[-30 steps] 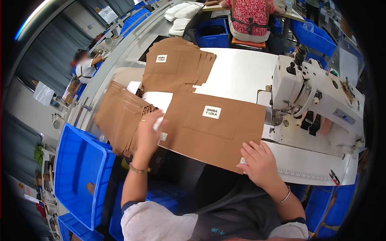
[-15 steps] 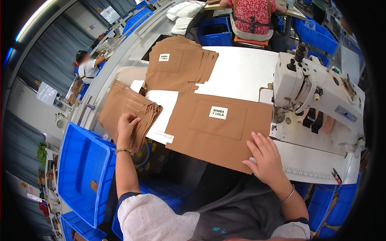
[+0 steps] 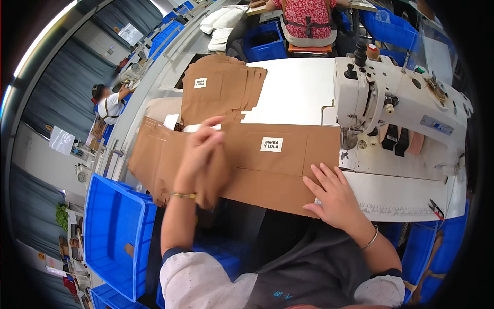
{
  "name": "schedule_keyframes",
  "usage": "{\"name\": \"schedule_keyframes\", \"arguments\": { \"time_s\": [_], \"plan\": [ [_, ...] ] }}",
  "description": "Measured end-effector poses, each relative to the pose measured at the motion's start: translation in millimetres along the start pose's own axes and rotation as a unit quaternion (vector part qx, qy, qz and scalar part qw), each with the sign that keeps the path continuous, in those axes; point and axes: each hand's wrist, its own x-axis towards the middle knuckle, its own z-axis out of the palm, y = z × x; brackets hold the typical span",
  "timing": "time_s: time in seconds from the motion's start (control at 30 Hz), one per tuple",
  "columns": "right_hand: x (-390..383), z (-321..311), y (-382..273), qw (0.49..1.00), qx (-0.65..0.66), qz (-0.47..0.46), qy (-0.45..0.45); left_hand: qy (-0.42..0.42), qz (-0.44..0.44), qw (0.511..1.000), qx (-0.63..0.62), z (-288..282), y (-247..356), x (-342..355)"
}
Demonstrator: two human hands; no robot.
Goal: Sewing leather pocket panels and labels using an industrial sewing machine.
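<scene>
A large brown panel (image 3: 267, 188) with a pocket outline and white label lies on the white table (image 3: 293, 90), left of a white sewing machine (image 3: 411, 108). My right hand (image 3: 332, 193) rests on the panel's right part, fingers spread. My left hand (image 3: 203, 147), slightly blurred, is closed on a brown fabric piece (image 3: 216, 183) that hangs below it over the panel's left part. A stack of brown pieces (image 3: 149, 154) lies to the left, and another labelled stack (image 3: 216, 100) sits behind.
Blue bins (image 3: 110, 237) stand at lower left and beyond the table (image 3: 262, 49). Red-handled snips (image 3: 435, 208) lie at the right edge. White bundles (image 3: 218, 23) are at the back. Co-workers (image 3: 309, 23) (image 3: 108, 105) sit ahead and at left.
My left hand has moved from the left stack up and rightward, lifting a brown piece. My right hand stays on the panel, fingers spread. The view has shifted slightly.
</scene>
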Motion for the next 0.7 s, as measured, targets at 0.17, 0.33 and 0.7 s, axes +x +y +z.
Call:
{"name": "schedule_keyframes", "arguments": {
  "time_s": [0.17,0.33,0.7],
  "plan": [
    [-5.4,7.0,7.1,1.000,-0.012,0.010,-0.013,-0.122,0.117,0.975,0.146,169.5,3.2,26.6],
    [-13.3,19.7,9.5,0.911,0.389,0.109,0.088,-0.169,0.183,0.911,0.329,201.3,-2.7,34.7],
    [-22.6,24.9,-24.2,0.996,-0.053,0.058,-0.047,-0.261,0.232,0.890,0.295,189.8,14.1,96.3]
  ]
}}
